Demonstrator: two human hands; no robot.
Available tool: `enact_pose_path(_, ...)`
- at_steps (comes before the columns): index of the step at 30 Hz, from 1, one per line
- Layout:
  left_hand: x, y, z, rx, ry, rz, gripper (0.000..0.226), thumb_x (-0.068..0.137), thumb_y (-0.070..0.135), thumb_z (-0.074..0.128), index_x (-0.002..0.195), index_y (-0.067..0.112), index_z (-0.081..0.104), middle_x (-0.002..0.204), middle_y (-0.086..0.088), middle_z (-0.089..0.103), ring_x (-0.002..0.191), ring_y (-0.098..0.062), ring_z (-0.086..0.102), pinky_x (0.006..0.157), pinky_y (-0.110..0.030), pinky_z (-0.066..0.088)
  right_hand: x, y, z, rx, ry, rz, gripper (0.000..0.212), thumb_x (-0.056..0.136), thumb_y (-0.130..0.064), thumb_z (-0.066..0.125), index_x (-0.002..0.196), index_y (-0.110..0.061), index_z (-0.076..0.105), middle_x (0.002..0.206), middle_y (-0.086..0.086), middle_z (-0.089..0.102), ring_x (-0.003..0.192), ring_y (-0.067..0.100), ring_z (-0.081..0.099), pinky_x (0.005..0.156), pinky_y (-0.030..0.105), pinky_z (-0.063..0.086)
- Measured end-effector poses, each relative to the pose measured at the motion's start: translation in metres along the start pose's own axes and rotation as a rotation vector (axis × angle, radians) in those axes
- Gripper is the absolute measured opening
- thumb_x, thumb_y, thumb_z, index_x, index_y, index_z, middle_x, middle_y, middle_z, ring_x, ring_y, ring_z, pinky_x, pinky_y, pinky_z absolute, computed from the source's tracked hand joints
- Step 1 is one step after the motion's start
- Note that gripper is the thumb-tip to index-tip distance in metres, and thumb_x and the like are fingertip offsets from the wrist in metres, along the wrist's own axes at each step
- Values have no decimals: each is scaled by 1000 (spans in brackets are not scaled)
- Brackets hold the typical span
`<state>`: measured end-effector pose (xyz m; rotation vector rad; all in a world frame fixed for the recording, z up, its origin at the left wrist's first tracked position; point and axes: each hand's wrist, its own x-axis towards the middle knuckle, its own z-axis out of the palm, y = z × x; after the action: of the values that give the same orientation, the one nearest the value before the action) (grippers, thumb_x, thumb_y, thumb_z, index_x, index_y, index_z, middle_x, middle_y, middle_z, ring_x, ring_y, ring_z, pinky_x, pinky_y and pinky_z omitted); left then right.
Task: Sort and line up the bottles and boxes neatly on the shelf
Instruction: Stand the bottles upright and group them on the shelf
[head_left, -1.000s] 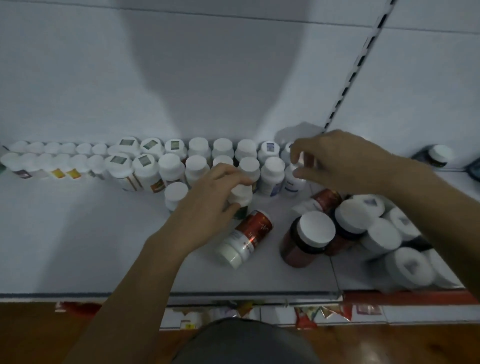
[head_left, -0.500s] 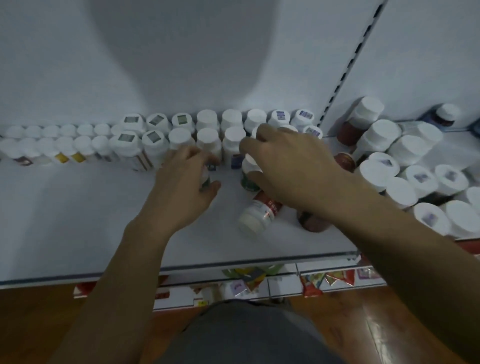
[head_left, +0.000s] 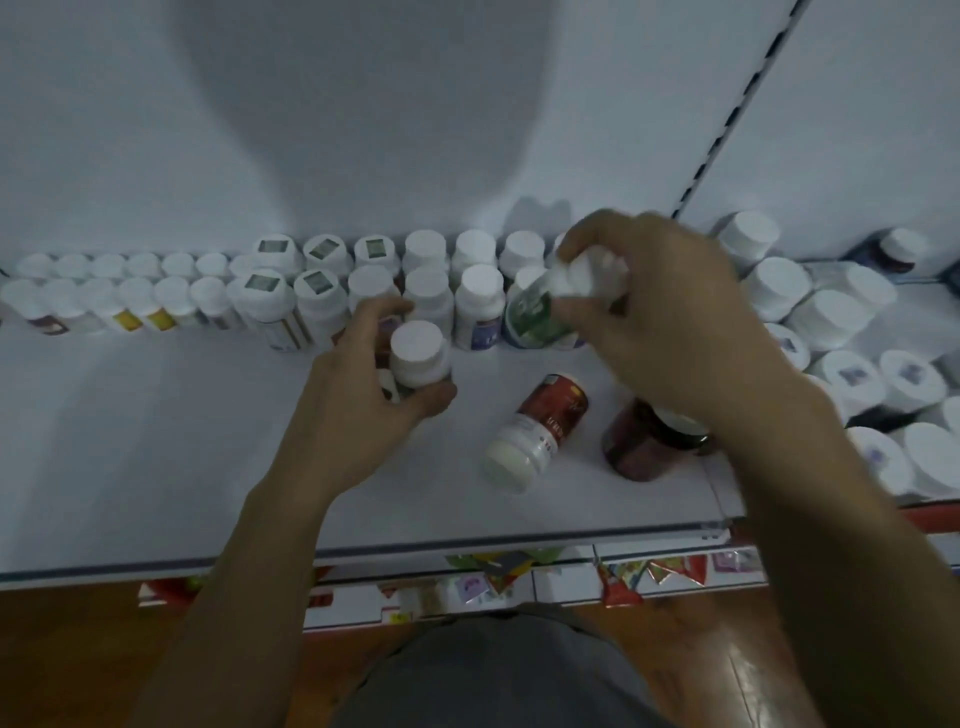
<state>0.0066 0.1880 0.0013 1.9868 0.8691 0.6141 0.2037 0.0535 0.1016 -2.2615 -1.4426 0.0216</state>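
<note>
Finding rows (head_left: 218, 293) aligned at left; your left hand (head_left: 358, 410) grips a white-capped bottle (head_left: 418, 356), your right hand (head_left: 670, 322) a green-labelled bottle (head_left: 532, 317); toppled red bottle (head_left: 545, 418) and right cluster (head_left: 831, 332) outstanding.

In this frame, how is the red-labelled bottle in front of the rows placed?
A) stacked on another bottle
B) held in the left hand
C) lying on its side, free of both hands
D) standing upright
C: the red-labelled bottle lies on its side on the shelf, white cap toward the front edge, with neither the left hand nor the right hand touching it.
</note>
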Motion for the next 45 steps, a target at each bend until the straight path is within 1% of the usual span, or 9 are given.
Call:
enact_pose_path(6, 31, 56, 27, -195, 86, 151, 60, 72, 49, 80, 122, 34, 51, 116, 23, 63, 108, -3, 63, 77, -25, 56, 36, 77, -76, -202, 45, 86, 29, 87, -19, 75, 115, -22, 67, 107, 12, 62, 95, 30, 54, 83, 31, 36)
enact_pose_path(12, 61, 85, 63, -153, 49, 244, 46, 83, 33, 80, 121, 27, 56, 114, 17, 65, 105, -9, 65, 80, -37, 59, 79, 133, -35, -324, -289, -8, 33, 88, -11, 71, 120, -18, 65, 116, 15, 62, 108, 33, 57, 87, 35, 42)
enact_pose_path(20, 74, 95, 88, -106, 52, 197, 53, 85, 24, 81, 131, 27, 56, 124, 12, 62, 109, -6, 63, 86, -27, 58, 89, 169, 2, -207, -261, -114, 52, 82, 4, 66, 128, -18, 58, 120, 14, 50, 99, 39, 60, 81, 37, 47)
enact_pose_path(24, 82, 111, 96, -101, 61, 161, 73, 81, 30, 84, 144, 33, 46, 124, 19, 62, 108, -4, 65, 91, -39, 58, 87, 173, -20, -45, -199, -211, 54, 85, -6, 71, 132, -24, 54, 116, 7, 54, 98, 25, 61, 83, 29, 49)
enact_pose_path(28, 88, 133, 113, -119, 36, 220, 88, 80, 34, 85, 153, 31, 36, 121, 14, 67, 110, -3, 65, 92, -37, 58, 75, 151, -60, 281, -164, -300, 43, 94, -39, 69, 133, -27, 56, 115, -6, 63, 92, 9, 65, 78, 17, 51)
enact_pose_path(32, 92, 147, 132, -82, 47, 275, 91, 78, 39, 87, 153, 30, 37, 119, 12, 70, 109, -1, 66, 92, -30, 57, 74, 150, -67, 199, -169, -422, 40, 90, -36, 75, 122, -17, 64, 112, -6, 67, 84, -12, 57, 73, 7, 41)
enact_pose_path(36, 106, 132, 127, 229, 32, 300, 49, 77, 34, 87, 121, 24, 67, 112, 4, 65, 101, -11, 61, 91, -36, 51, 80, 173, -73, 77, -113, -379, 32, 87, -27, 76, 115, -17, 66, 105, -8, 65, 79, -20, 53, 72, 2, 36)
enact_pose_path(38, 112, 122, 124, 362, 2, 313, 29, 81, 32, 84, 105, 21, 72, 103, 2, 64, 96, -17, 59, 89, -40, 48, 83, 181, -73, 37, -156, -347, 31, 86, -25, 76, 115, -19, 66, 105, -10, 64, 78, -11, 53, 73, 4, 34)
enact_pose_path(45, 108, 111, 144, 560, -102, 303, 31, 79, 33, 84, 106, 26, 70, 109, 5, 61, 106, -25, 57, 85, -46, 47, 82, 178, -26, -93, -400, -262, 22, 83, -33, 75, 99, -27, 62, 95, -3, 67, 88, 19, 61, 78, 35, 52)
